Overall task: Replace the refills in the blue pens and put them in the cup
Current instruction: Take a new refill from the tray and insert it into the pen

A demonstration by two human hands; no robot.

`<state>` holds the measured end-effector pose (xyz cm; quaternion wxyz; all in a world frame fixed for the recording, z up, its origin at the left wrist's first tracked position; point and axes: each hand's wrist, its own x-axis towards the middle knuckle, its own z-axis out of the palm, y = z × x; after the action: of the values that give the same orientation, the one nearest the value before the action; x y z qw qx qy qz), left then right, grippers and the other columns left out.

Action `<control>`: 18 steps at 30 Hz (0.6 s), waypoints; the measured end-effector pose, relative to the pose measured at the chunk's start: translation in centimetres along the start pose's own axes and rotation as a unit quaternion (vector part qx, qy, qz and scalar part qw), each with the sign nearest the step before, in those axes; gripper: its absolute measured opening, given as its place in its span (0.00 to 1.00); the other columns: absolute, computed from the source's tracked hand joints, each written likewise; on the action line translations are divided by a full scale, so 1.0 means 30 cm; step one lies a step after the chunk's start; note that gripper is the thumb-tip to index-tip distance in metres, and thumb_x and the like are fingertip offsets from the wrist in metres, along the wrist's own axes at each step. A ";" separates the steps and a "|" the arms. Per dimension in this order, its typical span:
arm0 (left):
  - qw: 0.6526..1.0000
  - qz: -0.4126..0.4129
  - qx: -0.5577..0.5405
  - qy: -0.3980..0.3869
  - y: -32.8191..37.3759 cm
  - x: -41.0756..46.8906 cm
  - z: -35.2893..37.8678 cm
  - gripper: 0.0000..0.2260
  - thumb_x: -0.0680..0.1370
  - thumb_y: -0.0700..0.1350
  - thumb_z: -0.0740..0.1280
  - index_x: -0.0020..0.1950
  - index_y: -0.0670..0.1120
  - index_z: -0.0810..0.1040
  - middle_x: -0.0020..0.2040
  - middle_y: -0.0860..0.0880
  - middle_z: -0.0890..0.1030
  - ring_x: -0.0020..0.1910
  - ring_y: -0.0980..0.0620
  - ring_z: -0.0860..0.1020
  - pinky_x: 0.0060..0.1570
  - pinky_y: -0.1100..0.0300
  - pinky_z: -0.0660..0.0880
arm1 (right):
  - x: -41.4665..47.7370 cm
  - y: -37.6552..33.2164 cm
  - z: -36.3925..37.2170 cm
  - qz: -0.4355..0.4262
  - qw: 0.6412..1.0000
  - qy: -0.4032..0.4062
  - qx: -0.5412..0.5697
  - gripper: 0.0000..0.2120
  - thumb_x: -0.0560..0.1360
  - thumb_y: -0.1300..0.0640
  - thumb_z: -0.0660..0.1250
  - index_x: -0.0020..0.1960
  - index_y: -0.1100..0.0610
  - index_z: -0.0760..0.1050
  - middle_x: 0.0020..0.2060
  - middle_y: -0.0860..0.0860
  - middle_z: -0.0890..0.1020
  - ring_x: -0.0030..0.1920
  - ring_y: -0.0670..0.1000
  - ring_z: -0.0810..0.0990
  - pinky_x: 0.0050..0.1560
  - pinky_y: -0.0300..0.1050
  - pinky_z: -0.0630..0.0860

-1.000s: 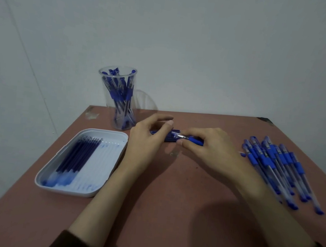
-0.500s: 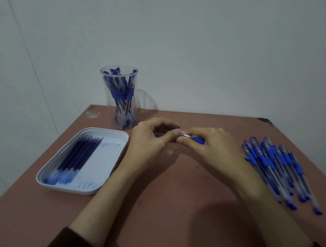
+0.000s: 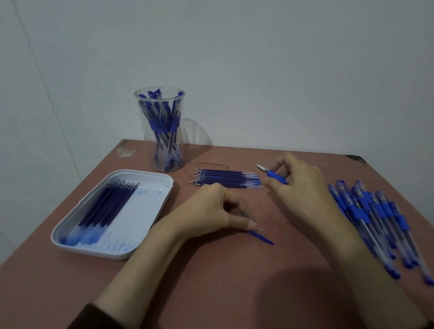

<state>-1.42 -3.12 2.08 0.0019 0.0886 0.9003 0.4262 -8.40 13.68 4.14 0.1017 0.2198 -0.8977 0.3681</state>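
Pen barrel, light, slick: left hand is seemingly pinching it; right hand is gripping its rubber grip.

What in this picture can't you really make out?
Head view, left hand: its fingers cover the piece it pinches, except a clear stub and a blue end.
Head view, right hand: its fingers hide the rear of the pen part it holds.
Head view, cup: its pens overlap, so no count.
Head view, pile at the right: blurred and overlapping.
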 end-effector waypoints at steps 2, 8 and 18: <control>1.000 -0.004 -0.001 -0.003 -0.008 0.004 -0.001 0.05 0.70 0.51 0.75 0.43 0.53 0.85 0.40 0.53 0.84 0.40 0.58 0.79 0.49 0.59 0.76 | 0.000 -0.003 0.000 0.000 1.000 -0.003 0.012 0.02 0.74 0.56 0.68 0.46 0.50 0.76 0.37 0.44 0.79 0.37 0.45 0.77 0.37 0.43 0.72; 0.951 -0.018 -0.265 0.158 0.019 0.030 0.037 0.09 0.79 0.45 0.65 0.56 0.47 0.81 0.49 0.50 0.84 0.45 0.63 0.80 0.46 0.68 0.73 | -0.009 -0.046 0.009 0.083 0.954 -0.068 0.279 0.06 0.76 0.56 0.65 0.43 0.56 0.80 0.29 0.52 0.77 0.25 0.48 0.69 0.27 0.41 0.63; 0.850 0.003 -0.494 0.184 0.022 0.035 0.030 0.10 0.74 0.45 0.67 0.50 0.42 0.83 0.41 0.42 0.82 0.44 0.45 0.79 0.57 0.47 0.74 | -0.034 -0.091 0.041 0.144 0.852 -0.211 0.456 0.12 0.79 0.56 0.60 0.40 0.59 0.76 0.28 0.54 0.73 0.21 0.46 0.61 0.29 0.44 0.49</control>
<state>-2.28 -1.84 2.10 -0.1214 -0.0009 0.5544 0.8233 -6.25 11.41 4.59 -0.2563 0.1822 -0.6502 0.6916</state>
